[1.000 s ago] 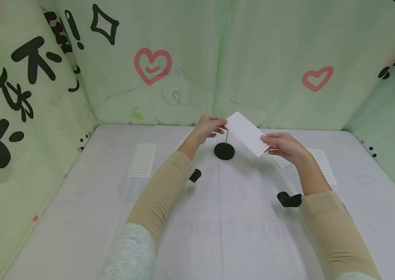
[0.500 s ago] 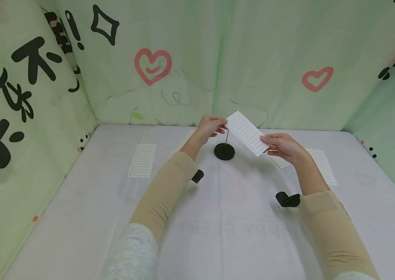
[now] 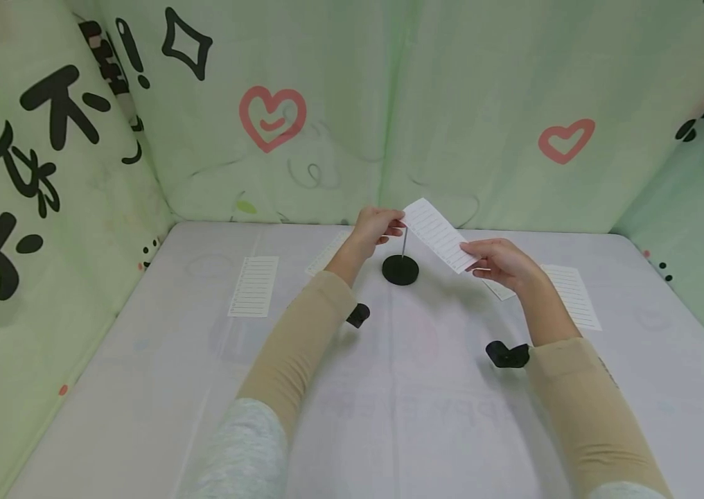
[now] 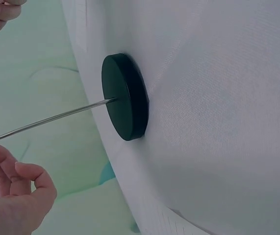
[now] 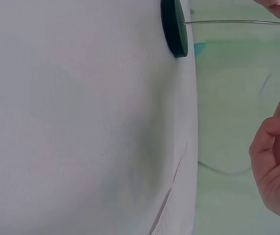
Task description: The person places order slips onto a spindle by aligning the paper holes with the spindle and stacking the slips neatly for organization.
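Note:
A black round-based card holder (image 3: 400,272) stands upright on the white tabletop, its thin metal rod (image 4: 51,119) rising from the base. At the rod's top, my left hand (image 3: 378,226) pinches with thumb and forefinger, right where the corner of a white lined card (image 3: 438,234) meets it. Those fingertips hide whatever tip the rod has. My right hand (image 3: 506,263) pinches the card's lower right end, so the card slants down to the right above the table. In the right wrist view the right hand (image 5: 279,161) has its fingers curled; the card is mostly out of that view.
Lined cards lie on the table: one at left (image 3: 253,287), another partly behind the left forearm (image 3: 326,255), and two at right, partly behind the right arm (image 3: 573,298). Black wrist mounts (image 3: 508,355) stick out from the sleeves. A green printed curtain (image 3: 327,180) encloses the table.
Both hands stay nearly in place. My right hand has shifted slightly left with the card's end, and the left forearm has swung slightly right.

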The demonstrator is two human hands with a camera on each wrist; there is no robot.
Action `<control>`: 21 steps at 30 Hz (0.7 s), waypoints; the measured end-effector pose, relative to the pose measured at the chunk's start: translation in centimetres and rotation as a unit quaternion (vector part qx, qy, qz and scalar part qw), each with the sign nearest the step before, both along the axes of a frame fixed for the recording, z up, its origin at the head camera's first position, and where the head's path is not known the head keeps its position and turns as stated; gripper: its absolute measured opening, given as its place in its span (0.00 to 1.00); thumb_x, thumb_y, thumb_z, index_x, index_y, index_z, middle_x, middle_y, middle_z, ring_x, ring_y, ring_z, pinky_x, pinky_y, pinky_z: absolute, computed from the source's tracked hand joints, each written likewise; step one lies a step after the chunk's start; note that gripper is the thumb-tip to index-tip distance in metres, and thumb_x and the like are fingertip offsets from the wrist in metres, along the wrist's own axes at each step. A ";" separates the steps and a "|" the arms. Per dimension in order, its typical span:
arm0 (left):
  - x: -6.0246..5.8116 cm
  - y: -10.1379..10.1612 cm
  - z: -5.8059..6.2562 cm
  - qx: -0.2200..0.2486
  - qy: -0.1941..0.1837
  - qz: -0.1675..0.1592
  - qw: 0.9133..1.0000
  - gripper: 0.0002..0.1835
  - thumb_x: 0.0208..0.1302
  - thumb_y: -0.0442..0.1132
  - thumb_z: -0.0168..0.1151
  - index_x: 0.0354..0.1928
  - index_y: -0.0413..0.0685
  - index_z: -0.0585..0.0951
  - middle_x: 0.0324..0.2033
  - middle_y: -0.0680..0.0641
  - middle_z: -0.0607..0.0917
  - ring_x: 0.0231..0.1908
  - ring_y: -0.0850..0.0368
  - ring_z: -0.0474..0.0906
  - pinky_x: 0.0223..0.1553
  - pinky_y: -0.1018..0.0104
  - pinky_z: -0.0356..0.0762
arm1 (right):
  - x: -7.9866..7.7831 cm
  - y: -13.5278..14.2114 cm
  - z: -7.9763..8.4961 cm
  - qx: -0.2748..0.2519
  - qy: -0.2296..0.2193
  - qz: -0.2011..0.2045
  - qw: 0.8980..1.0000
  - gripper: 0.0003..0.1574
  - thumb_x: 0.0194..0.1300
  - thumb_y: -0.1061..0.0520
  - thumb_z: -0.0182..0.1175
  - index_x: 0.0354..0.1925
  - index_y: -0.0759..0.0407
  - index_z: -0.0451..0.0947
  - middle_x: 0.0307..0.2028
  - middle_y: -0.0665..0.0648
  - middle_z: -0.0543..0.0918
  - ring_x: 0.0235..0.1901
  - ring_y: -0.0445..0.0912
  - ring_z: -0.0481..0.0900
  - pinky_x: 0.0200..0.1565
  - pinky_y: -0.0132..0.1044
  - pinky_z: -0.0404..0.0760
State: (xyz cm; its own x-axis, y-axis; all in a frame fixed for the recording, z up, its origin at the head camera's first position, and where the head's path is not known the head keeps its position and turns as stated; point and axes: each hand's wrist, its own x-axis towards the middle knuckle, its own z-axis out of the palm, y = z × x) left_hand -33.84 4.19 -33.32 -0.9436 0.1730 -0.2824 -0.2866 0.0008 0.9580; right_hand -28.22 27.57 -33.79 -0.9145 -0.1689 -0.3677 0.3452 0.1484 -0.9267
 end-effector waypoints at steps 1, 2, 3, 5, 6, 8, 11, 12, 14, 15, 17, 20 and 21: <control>0.0 0.0 0.0 0.001 -0.001 0.002 1.000 0.11 0.63 0.40 0.57 0.42 0.41 0.80 0.24 0.51 0.81 0.22 0.63 0.76 0.37 0.68 0.69 | 0.0 -0.1 0.0 0.000 -0.002 -0.001 1.000 0.09 0.63 0.54 0.57 0.27 0.46 0.81 0.29 0.46 0.82 0.28 0.40 0.79 0.33 0.29 0.75; -0.1 0.1 -0.1 0.004 -0.002 0.003 1.000 0.11 0.63 0.40 0.57 0.42 0.41 0.80 0.24 0.51 0.81 0.22 0.63 0.76 0.37 0.67 0.69 | 0.0 -0.1 0.0 -0.001 -0.004 -0.002 1.000 0.09 0.63 0.54 0.57 0.27 0.46 0.81 0.29 0.46 0.82 0.28 0.40 0.79 0.33 0.29 0.75; -0.1 0.1 -0.1 0.005 -0.002 0.005 1.000 0.10 0.63 0.40 0.57 0.42 0.41 0.80 0.24 0.51 0.81 0.22 0.63 0.76 0.37 0.67 0.69 | -0.1 -0.2 0.0 -0.001 -0.006 -0.004 1.000 0.09 0.63 0.54 0.57 0.27 0.46 0.81 0.29 0.46 0.82 0.28 0.40 0.79 0.33 0.30 0.75; -0.2 0.1 -0.2 0.009 -0.004 0.008 1.000 0.10 0.63 0.40 0.58 0.40 0.42 0.80 0.24 0.51 0.81 0.22 0.63 0.76 0.36 0.68 0.69 | -0.1 -0.2 0.0 -0.001 -0.009 -0.006 1.000 0.09 0.63 0.54 0.57 0.27 0.46 0.81 0.28 0.46 0.82 0.28 0.41 0.79 0.34 0.30 0.75; -0.3 0.1 -0.2 0.010 -0.004 0.009 1.000 0.10 0.62 0.40 0.58 0.40 0.41 0.80 0.24 0.51 0.81 0.22 0.63 0.76 0.36 0.68 0.69 | -0.2 -0.3 -0.1 0.000 -0.009 -0.006 1.000 0.09 0.64 0.54 0.57 0.27 0.47 0.81 0.28 0.46 0.82 0.28 0.41 0.79 0.34 0.30 0.75; -0.3 0.1 -0.3 0.012 -0.006 0.011 1.000 0.09 0.62 0.40 0.58 0.39 0.42 0.80 0.24 0.51 0.81 0.22 0.63 0.76 0.36 0.68 0.69 | -0.3 -0.3 -0.1 0.001 -0.008 -0.008 1.000 0.09 0.64 0.55 0.57 0.27 0.47 0.80 0.28 0.46 0.82 0.27 0.41 0.79 0.34 0.30 0.75; -0.4 0.2 -0.4 0.018 -0.005 0.011 1.000 0.09 0.62 0.40 0.58 0.39 0.41 0.80 0.25 0.51 0.81 0.22 0.62 0.76 0.39 0.65 0.70 | -0.4 -0.4 -0.3 0.005 -0.004 -0.007 1.000 0.08 0.63 0.54 0.57 0.28 0.47 0.80 0.28 0.46 0.82 0.27 0.41 0.79 0.33 0.30 0.74; -0.4 0.2 -0.5 0.019 -0.003 0.011 1.000 0.10 0.62 0.40 0.58 0.39 0.41 0.80 0.25 0.51 0.80 0.22 0.62 0.75 0.39 0.65 0.70 | -0.4 -0.3 -0.3 0.007 -0.002 -0.006 1.000 0.07 0.63 0.54 0.57 0.28 0.48 0.79 0.28 0.46 0.81 0.27 0.41 0.79 0.34 0.30 0.74; -0.4 0.2 -0.8 0.014 0.000 0.010 1.000 0.10 0.62 0.39 0.58 0.40 0.40 0.80 0.24 0.51 0.81 0.22 0.62 0.76 0.38 0.65 0.70 | -0.4 -0.3 -0.5 0.015 -0.001 -0.004 1.000 0.05 0.63 0.54 0.58 0.31 0.50 0.78 0.28 0.46 0.81 0.28 0.40 0.79 0.34 0.30 0.74; -0.5 0.2 -1.0 0.009 0.000 0.005 1.000 0.10 0.62 0.39 0.58 0.41 0.40 0.80 0.24 0.51 0.80 0.22 0.62 0.76 0.37 0.66 0.70 | -0.3 -0.3 -0.6 0.023 -0.001 -0.003 1.000 0.04 0.63 0.53 0.58 0.33 0.52 0.77 0.28 0.46 0.81 0.28 0.40 0.79 0.34 0.30 0.73; -0.6 0.1 -1.6 -0.007 -0.007 -0.009 1.000 0.10 0.62 0.39 0.58 0.41 0.40 0.80 0.23 0.52 0.80 0.22 0.63 0.76 0.32 0.68 0.69 | -0.3 -0.2 -0.9 0.052 -0.002 0.006 0.999 0.11 0.63 0.52 0.58 0.41 0.58 0.75 0.28 0.45 0.80 0.29 0.40 0.78 0.36 0.31 0.73; -0.8 -0.5 -2.6 -0.037 -0.030 -0.040 0.998 0.10 0.62 0.40 0.58 0.40 0.42 0.80 0.23 0.53 0.81 0.23 0.63 0.76 0.29 0.70 0.67 | -0.2 0.0 -1.3 0.122 0.002 0.035 0.992 0.26 0.63 0.49 0.57 0.53 0.66 0.69 0.28 0.43 0.80 0.30 0.38 0.78 0.39 0.32 0.73; -0.8 -0.7 -2.9 -0.045 -0.037 -0.052 0.997 0.09 0.62 0.41 0.58 0.40 0.43 0.80 0.24 0.54 0.81 0.24 0.63 0.77 0.30 0.70 0.67 | -0.2 0.1 -1.4 0.143 0.002 0.044 0.989 0.31 0.63 0.48 0.57 0.56 0.68 0.66 0.28 0.43 0.80 0.31 0.38 0.78 0.40 0.32 0.73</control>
